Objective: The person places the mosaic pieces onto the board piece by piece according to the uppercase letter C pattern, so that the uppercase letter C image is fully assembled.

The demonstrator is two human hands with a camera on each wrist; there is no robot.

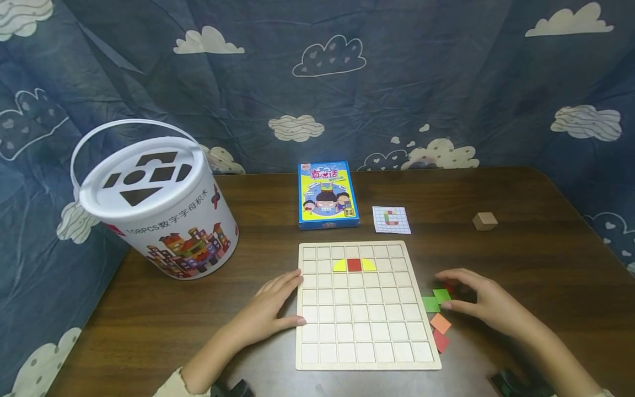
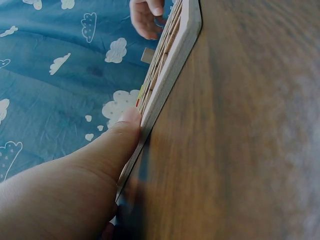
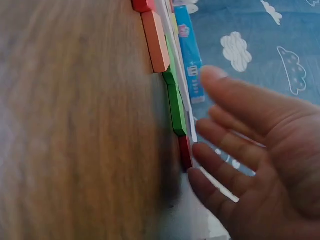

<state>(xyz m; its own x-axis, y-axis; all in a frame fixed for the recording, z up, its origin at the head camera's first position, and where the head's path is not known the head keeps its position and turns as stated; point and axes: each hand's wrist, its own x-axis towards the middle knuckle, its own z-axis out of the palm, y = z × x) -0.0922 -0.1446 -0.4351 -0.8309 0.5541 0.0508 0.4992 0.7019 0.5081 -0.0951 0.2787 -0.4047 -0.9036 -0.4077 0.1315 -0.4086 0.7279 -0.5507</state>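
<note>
A wooden grid board (image 1: 367,332) lies on the table; in its second row a red square (image 1: 354,265) sits between two yellow quarter-round pieces, one left (image 1: 339,266) and one right (image 1: 369,265). My left hand (image 1: 263,310) touches the board's left edge with thumb and fingertips, fingers extended. To the right of the board, my right hand (image 1: 488,300) hovers with thumb and fingers spread around loose tiles. Beneath its fingers are a green tile (image 1: 441,296) and a partly hidden red tile (image 3: 185,152). Another green tile (image 1: 430,304), an orange tile (image 1: 440,323) and a red tile (image 1: 440,341) lie nearby.
Behind the board stand a blue card box (image 1: 327,193) and a small pattern card (image 1: 392,220) with a coloured figure. A wooden cube (image 1: 484,221) sits at the back right. On the left is a large white bucket (image 1: 163,215) with shape holes in its lid.
</note>
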